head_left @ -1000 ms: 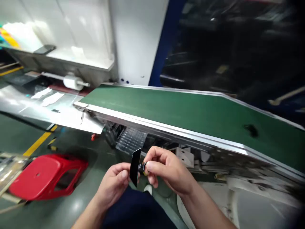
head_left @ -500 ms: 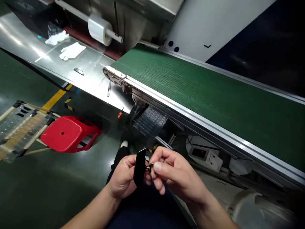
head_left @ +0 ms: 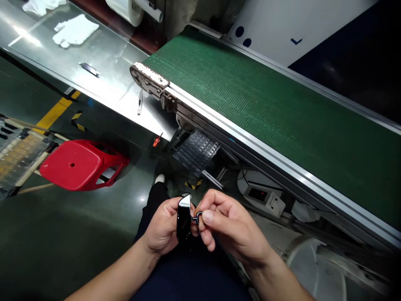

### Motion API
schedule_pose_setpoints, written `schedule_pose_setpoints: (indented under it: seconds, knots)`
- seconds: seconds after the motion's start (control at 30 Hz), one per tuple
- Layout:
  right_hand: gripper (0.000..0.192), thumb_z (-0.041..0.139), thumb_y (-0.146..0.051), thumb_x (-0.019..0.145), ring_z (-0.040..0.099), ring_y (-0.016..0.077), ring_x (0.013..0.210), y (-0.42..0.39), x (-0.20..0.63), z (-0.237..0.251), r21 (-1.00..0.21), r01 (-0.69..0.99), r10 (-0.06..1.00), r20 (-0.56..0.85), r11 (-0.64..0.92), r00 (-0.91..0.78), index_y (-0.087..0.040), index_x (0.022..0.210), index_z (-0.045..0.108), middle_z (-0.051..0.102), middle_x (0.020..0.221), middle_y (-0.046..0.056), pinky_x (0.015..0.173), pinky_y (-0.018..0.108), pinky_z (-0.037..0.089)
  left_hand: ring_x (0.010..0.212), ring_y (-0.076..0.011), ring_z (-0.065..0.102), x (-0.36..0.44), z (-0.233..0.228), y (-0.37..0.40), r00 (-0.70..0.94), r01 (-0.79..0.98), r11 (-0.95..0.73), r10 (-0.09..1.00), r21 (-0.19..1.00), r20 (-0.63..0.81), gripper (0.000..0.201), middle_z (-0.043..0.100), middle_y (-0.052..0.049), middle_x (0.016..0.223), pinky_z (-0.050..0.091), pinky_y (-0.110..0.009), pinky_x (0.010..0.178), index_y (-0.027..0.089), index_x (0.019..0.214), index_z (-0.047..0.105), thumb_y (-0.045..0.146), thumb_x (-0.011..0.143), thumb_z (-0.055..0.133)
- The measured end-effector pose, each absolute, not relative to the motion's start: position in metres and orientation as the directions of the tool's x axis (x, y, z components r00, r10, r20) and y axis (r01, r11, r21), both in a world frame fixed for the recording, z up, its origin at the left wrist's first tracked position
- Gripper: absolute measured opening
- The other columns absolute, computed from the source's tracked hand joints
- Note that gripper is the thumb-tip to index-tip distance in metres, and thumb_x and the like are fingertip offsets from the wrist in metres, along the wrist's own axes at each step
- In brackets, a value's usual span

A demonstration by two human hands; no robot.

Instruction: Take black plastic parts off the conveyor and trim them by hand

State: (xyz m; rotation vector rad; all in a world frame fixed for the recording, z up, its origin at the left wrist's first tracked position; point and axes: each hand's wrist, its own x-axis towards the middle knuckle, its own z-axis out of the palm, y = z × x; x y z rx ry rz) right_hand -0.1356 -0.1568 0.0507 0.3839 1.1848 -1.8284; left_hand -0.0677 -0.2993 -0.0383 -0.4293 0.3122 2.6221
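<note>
My left hand (head_left: 163, 228) is closed on a glossy black flat piece (head_left: 184, 221) with slanted ends, held on edge; light reflects off its top. A small dark ring-shaped fitting (head_left: 199, 216) on a short stem sticks out from the piece's right side. My right hand (head_left: 230, 221) pinches this ring between thumb and forefinger, its other fingers curled below. Both hands are close together in front of my body. The exact kind of the black piece cannot be made out.
A green conveyor belt (head_left: 250, 96) with a metal side rail runs across the right. At its left end, a shiny metal table (head_left: 109, 90) bears white gloves (head_left: 77, 31), a small flat dark piece (head_left: 89, 69) and a cutter (head_left: 140, 102). A red stool (head_left: 72, 165) stands at left.
My view has shifted a little, so the table and stool sit further left and higher. The black piece has tilted slightly and catches light at its top. Both hands keep their hold.
</note>
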Motion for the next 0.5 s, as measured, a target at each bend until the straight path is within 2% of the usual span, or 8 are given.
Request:
schedule_pose_setpoints:
  seconds: [0.3,0.5]
  knots:
    - [0.022,0.079,-0.028,0.094,0.068,0.0084,0.055,-0.166,-0.141,0.044,-0.573,0.805,-0.497,-0.658,-0.156,-0.565,-0.013,0.094,0.063,0.073,0.075,0.003,0.049,0.014,0.057,0.064,-0.0134,0.067,-0.072,-0.039,-0.307,-0.838,-0.464,-0.872,0.376,0.154,-0.395,0.033,0.071,-0.005,0.071,0.054,-0.022,0.065,0.012,0.084,0.071,0.040,0.078,0.088]
    - [0.023,0.080,-0.028,0.093,0.067,0.0081,0.055,-0.171,-0.141,0.043,-0.586,0.798,-0.487,-0.660,-0.143,-0.572,-0.013,0.092,0.063,0.073,0.075,0.002,0.050,0.014,0.057,0.064,-0.0137,0.066,-0.073,-0.040,-0.312,-0.840,-0.458,-0.875,0.367,0.158,-0.400,0.030,0.072,-0.006,0.074,0.053,-0.022,0.064,0.012,0.084,0.070,0.037,0.080,0.086]
